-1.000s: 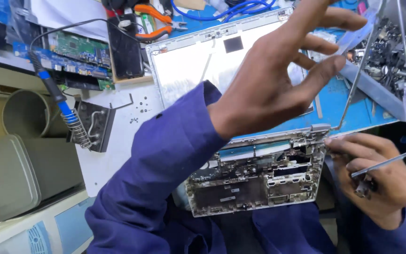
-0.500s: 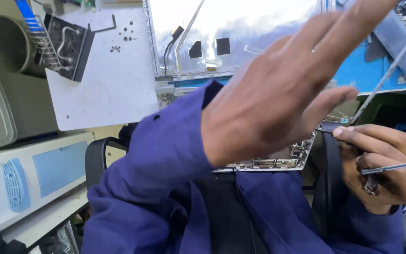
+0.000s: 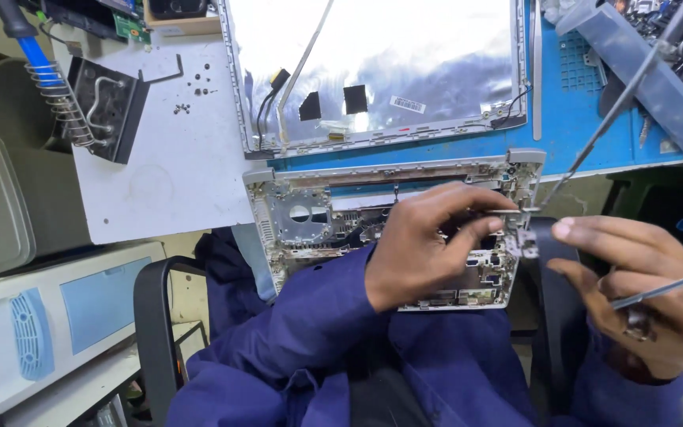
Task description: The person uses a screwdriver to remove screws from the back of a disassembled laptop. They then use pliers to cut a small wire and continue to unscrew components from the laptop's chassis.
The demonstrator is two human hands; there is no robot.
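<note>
The laptop base frame (image 3: 310, 229) rests on the person's lap, its far edge against the bench (image 3: 594, 134). Behind it on the bench lies the laptop lid (image 3: 405, 63), inner face up. Left of the lid sits a white board (image 3: 167, 174), with the soldering iron stand (image 3: 96, 107) on its left corner and small screws (image 3: 191, 95) scattered beside the stand. The left hand (image 3: 428, 245) lies on the frame's right part; the right hand (image 3: 650, 300) is just beyond its right edge.
</note>
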